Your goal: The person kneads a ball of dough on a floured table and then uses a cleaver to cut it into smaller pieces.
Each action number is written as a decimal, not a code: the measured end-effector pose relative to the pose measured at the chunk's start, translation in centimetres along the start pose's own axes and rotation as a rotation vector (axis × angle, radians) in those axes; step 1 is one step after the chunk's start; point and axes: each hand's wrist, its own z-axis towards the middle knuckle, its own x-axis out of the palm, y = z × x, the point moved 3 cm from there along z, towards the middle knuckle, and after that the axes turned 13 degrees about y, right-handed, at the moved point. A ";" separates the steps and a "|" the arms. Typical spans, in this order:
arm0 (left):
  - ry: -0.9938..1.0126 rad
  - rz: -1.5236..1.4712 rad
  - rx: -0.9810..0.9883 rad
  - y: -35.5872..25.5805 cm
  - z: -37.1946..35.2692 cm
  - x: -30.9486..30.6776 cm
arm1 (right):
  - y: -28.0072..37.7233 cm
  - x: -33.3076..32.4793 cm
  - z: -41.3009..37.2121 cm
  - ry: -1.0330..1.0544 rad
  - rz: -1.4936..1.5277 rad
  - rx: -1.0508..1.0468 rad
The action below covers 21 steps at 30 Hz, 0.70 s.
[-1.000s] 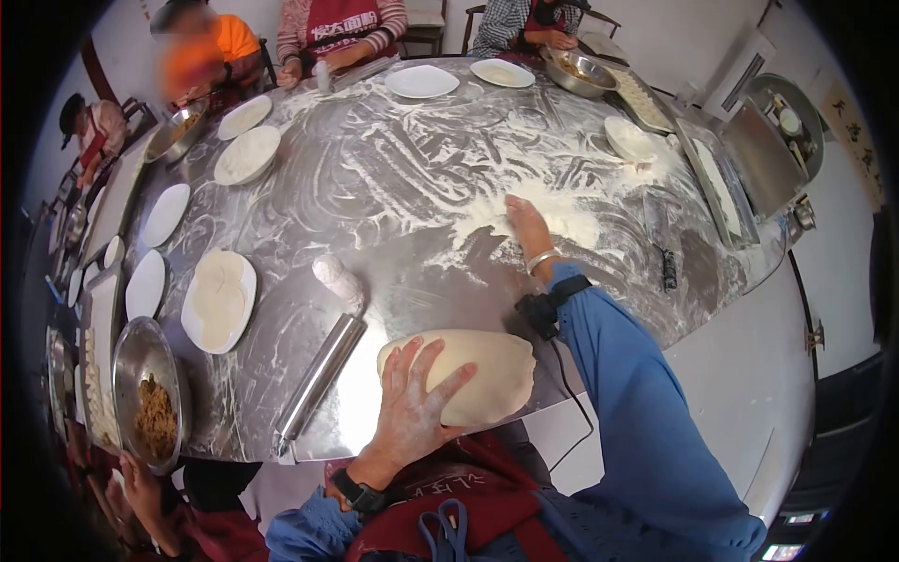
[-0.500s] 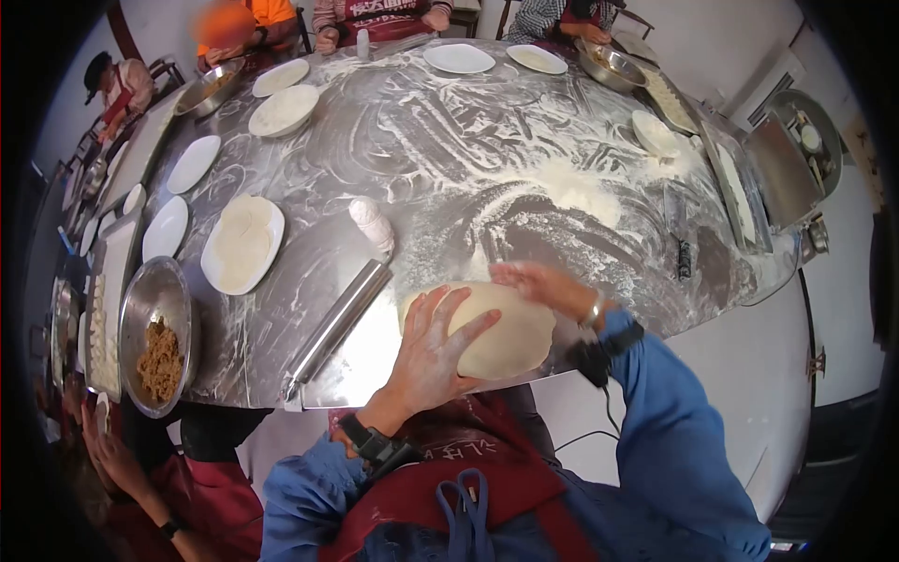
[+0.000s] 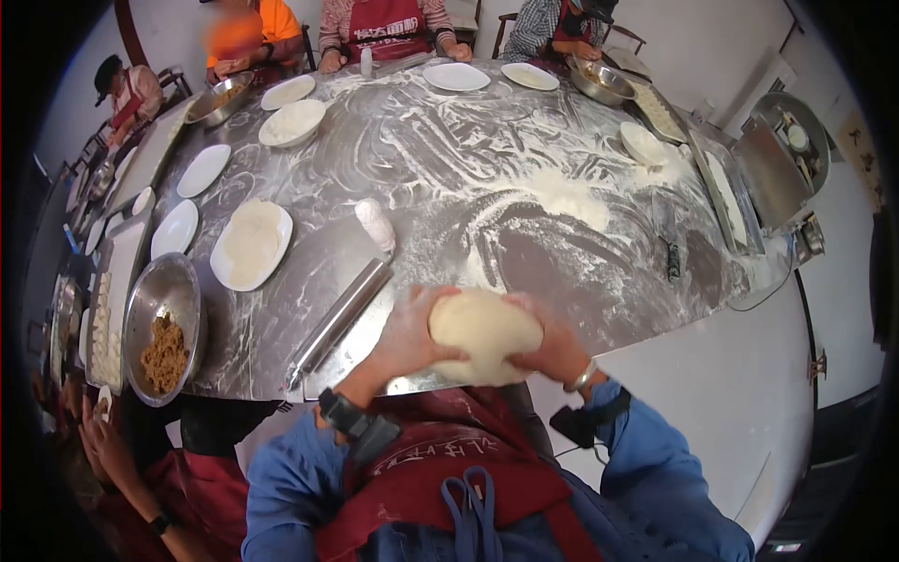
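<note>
A pale, rounded lump of dough (image 3: 485, 339) is between my two hands at the near edge of the steel table. My left hand (image 3: 408, 330) grips its left side, the thumb across the front. On the right side my right hand (image 3: 554, 343) presses in, fingers wrapped round the far edge. Part of the fingers on both hands is hidden behind the dough. Left of my left hand lies a shiny metal cylinder (image 3: 339, 317), with a whitish wrapped piece (image 3: 375, 226) at its far end.
The floury table (image 3: 309, 201) carries a white plate of flat dough rounds (image 3: 267, 272), a steel bowl with brown filling (image 3: 194, 323) and a tray of dumplings (image 3: 105, 309). A dark-handled blade (image 3: 671, 253) lies right. Several people sit around; a neighbour's hand (image 3: 108, 440) is at lower left.
The dough, broad and flattish before, is now gathered into a thicker, rounder lump. My right hand has come down from its far edge onto its right side; my left has shifted to its left side.
</note>
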 end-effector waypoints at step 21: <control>-0.224 0.347 0.217 -0.6 5.5 -0.6 | -2.9 -0.5 4.7 -0.195 -0.488 -0.140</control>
